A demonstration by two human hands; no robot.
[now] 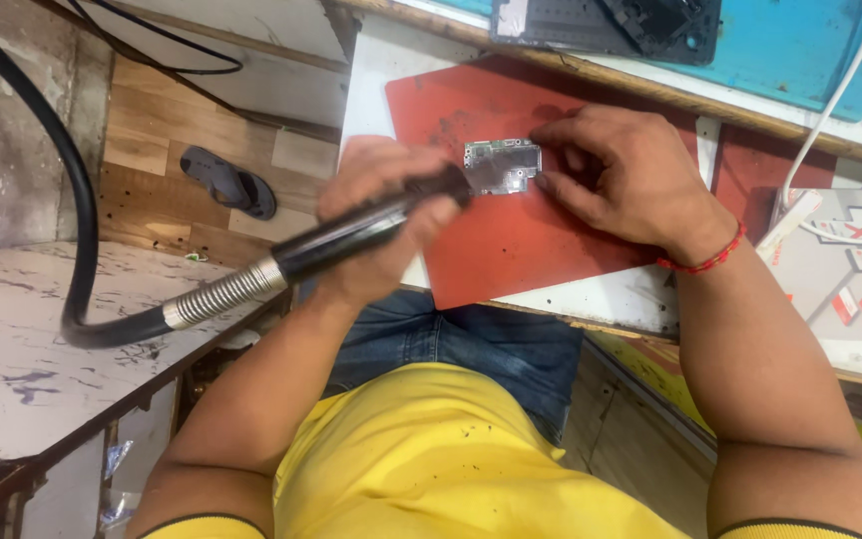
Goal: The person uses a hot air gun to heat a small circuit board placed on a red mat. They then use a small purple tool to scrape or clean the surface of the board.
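A small silver-green circuit board [501,165] lies on a red mat [511,250] on the white bench. My left hand [376,215] grips the black handle of a hose-fed tool [341,240], and the tool's tip rests at the board's left edge. The fingertips of my right hand [621,175], which has a red thread at the wrist, pinch and pin the board's right edge against the mat.
The tool's metal collar and thick black hose [72,200] loop left over a white marbled shelf [22,329]. A dark sandal [229,183] lies on the wooden floor. A blue mat [800,50] holding a dark phone frame [601,25], a white cable [830,110] and a red-and-white printed box [850,269] sit at the right.
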